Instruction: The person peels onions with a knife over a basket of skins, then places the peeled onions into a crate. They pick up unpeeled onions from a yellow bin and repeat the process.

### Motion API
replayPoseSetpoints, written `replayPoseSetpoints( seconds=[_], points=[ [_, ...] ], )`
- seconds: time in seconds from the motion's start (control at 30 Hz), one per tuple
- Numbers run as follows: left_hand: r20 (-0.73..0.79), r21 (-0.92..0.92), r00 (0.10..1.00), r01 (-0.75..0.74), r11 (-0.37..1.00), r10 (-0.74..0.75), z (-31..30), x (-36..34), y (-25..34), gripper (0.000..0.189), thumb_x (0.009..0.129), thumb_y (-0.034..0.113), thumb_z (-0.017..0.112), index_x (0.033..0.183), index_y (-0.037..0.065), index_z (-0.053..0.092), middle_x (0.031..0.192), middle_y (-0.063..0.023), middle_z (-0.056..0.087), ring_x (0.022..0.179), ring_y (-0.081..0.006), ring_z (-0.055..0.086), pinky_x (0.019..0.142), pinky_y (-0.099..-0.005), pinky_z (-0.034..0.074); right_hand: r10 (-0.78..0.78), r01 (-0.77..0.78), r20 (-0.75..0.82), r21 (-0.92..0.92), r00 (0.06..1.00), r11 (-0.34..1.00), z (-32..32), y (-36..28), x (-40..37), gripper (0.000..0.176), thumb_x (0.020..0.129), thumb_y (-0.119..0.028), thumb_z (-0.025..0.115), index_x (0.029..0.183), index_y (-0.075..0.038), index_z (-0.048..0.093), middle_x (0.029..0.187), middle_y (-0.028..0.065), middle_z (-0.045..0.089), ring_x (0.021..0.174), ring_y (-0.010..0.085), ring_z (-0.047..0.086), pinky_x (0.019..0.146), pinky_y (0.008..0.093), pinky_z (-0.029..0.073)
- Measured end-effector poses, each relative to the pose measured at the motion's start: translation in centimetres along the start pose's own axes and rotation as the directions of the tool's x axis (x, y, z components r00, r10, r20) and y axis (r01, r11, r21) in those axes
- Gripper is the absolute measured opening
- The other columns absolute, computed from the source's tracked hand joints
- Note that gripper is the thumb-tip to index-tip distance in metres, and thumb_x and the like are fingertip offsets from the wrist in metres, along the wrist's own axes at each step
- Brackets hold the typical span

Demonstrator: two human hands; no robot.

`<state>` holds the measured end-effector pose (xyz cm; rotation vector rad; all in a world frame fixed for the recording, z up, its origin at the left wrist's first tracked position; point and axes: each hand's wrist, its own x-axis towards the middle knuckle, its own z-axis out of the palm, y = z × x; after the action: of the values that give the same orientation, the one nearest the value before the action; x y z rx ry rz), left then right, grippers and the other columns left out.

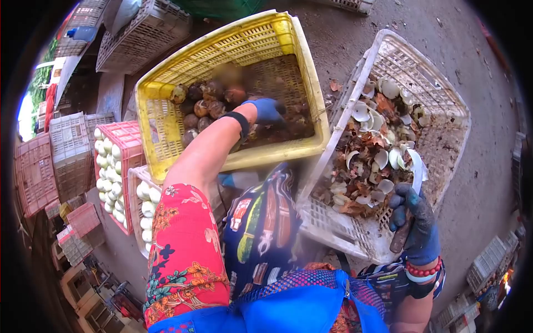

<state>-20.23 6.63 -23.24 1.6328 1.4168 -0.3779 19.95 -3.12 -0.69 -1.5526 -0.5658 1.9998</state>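
My left hand (266, 111), in a blue glove, reaches into a yellow plastic crate (152, 141). It is nearest to the dark, round, brown-skinned vegetables (204, 108) in the crate's bottom. The fingertips are blurred and point down, so their grip does not show. Over a dirty white crate (347, 238), my right hand (419, 225) in a dark blue glove is closed around a knife (398, 238). Its pale curved blade points up and away from me. White peelings (377, 119) and brown scraps lie in that crate.
At left stand a pink crate (129, 133) and a white crate (133, 180), both holding peeled white vegetables (111, 183). More stacked crates (72, 144) rise behind them. Dirt ground (483, 133) runs along the right side. My patterned clothed knee (264, 222) lies between my arms.
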Motion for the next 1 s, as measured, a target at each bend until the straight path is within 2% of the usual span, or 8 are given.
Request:
replayPoseSetpoints(
  seconds=[0.27, 0.43, 0.53, 0.73, 0.83, 0.9, 0.93, 1.0],
  points=[
    [0.186, -0.108, 0.982, -0.018, 0.994, 0.038, 2.5, 4.9, 4.9, 0.071, 0.070, 0.035, 0.077, 0.134, 0.013, 0.055, 0.121, -0.0161, 0.065, 0.107, -0.0286, 0.063, 0.094, -0.0397, 0.048, 0.064, -0.070, -0.073, -0.082, 0.995, 0.994, 1.3, -0.3, 1.2, 0.036, 0.096, -0.027, 0.057, 0.119, 0.000, 0.055, 0.092, 0.0059, 0.063, 0.062, 0.0102, 0.053, 0.056, 0.0257, 0.048],
    [0.258, -0.700, 0.966, 0.204, 0.684, -0.025, 2.0, 3.5, 1.2, 0.051, 0.075, 0.022, 0.075, 0.122, 0.009, 0.061, 0.105, -0.0112, 0.066, 0.087, -0.0201, 0.065, 0.063, -0.0344, 0.055, 0.072, -0.080, -0.069, -0.123, 0.995, 0.989, 1.6, -0.5, 0.9, 0.034, 0.096, -0.026, 0.057, 0.119, 0.000, 0.054, 0.091, 0.0048, 0.061, 0.063, 0.0098, 0.053, 0.057, 0.0253, 0.048],
    [0.143, -0.955, 0.989, 0.132, 0.266, 0.021, -4.1, -3.8, 2.3, 0.050, 0.086, 0.020, 0.071, 0.129, 0.008, 0.049, 0.115, -0.0054, 0.058, 0.108, -0.0197, 0.057, 0.082, -0.0493, 0.056, 0.033, -0.036, -0.023, -0.118, 0.999, 0.992, 1.9, -0.7, -0.2, 0.034, 0.096, -0.025, 0.058, 0.119, 0.000, 0.054, 0.090, 0.0047, 0.061, 0.060, 0.0098, 0.052, 0.055, 0.0251, 0.047],
    [-0.346, -0.835, 0.884, -0.443, 0.328, 0.314, -8.1, -15.5, 12.0, 0.036, 0.093, 0.020, 0.062, 0.125, 0.007, 0.055, 0.113, -0.0039, 0.061, 0.103, -0.0180, 0.060, 0.093, -0.0364, 0.052, -0.106, 0.121, 0.174, -0.080, 0.979, 0.989, 4.1, -1.1, -3.1, 0.039, 0.093, -0.022, 0.061, 0.123, 0.000, 0.050, 0.091, 0.0060, 0.061, 0.056, 0.0089, 0.052, 0.052, 0.0240, 0.047],
    [-0.155, -0.955, 0.929, -0.228, 0.191, 0.336, -9.4, -18.8, 19.2, 0.029, 0.095, 0.018, 0.057, 0.122, 0.005, 0.059, 0.110, -0.0051, 0.063, 0.100, -0.0175, 0.061, 0.092, -0.0302, 0.050, -0.170, 0.169, 0.225, 0.024, 0.959, 0.985, 5.0, -1.1, -3.9, 0.048, 0.088, -0.017, 0.070, 0.130, -0.004, 0.050, 0.101, 0.0063, 0.063, 0.071, 0.0089, 0.056, 0.057, 0.0232, 0.047],
    [-0.447, -0.007, 0.609, -0.735, 0.678, 0.656, -8.4, -18.6, 22.6, 0.024, 0.096, 0.013, 0.055, 0.117, 0.003, 0.061, 0.104, -0.0085, 0.063, 0.096, -0.0158, 0.061, 0.086, -0.0311, 0.051, -0.385, 0.353, 0.284, 0.159, 0.878, 0.922, 5.6, -1.3, -4.6, 0.058, 0.087, -0.016, 0.071, 0.138, -0.008, 0.043, 0.112, 0.0078, 0.060, 0.080, 0.0090, 0.056, 0.062, 0.0222, 0.048],
    [-0.411, -0.109, 0.705, -0.668, 0.736, 0.578, -8.1, -19.6, 25.4, 0.023, 0.096, 0.011, 0.055, 0.117, 0.002, 0.061, 0.103, -0.0089, 0.063, 0.095, -0.0159, 0.061, 0.085, -0.0315, 0.052, -0.484, 0.431, 0.305, 0.227, 0.820, 0.873, 5.5, -1.3, -4.7, 0.064, 0.086, -0.016, 0.071, 0.141, -0.009, 0.040, 0.118, 0.0085, 0.059, 0.084, 0.0091, 0.056, 0.064, 0.0217, 0.048],
    [-0.563, 0.259, 0.423, -0.725, 0.638, 0.710, -6.3, -21.0, 28.3, 0.021, 0.094, 0.009, 0.058, 0.113, 0.001, 0.061, 0.100, -0.0093, 0.062, 0.090, -0.0164, 0.062, 0.078, -0.0314, 0.053, -0.489, 0.397, 0.300, 0.319, 0.819, 0.861, 3.6, 0.6, -1.7, 0.073, 0.085, -0.016, 0.072, 0.147, -0.012, 0.033, 0.124, 0.0096, 0.056, 0.088, 0.0089, 0.055, 0.067, 0.0208, 0.047]
  ],
)
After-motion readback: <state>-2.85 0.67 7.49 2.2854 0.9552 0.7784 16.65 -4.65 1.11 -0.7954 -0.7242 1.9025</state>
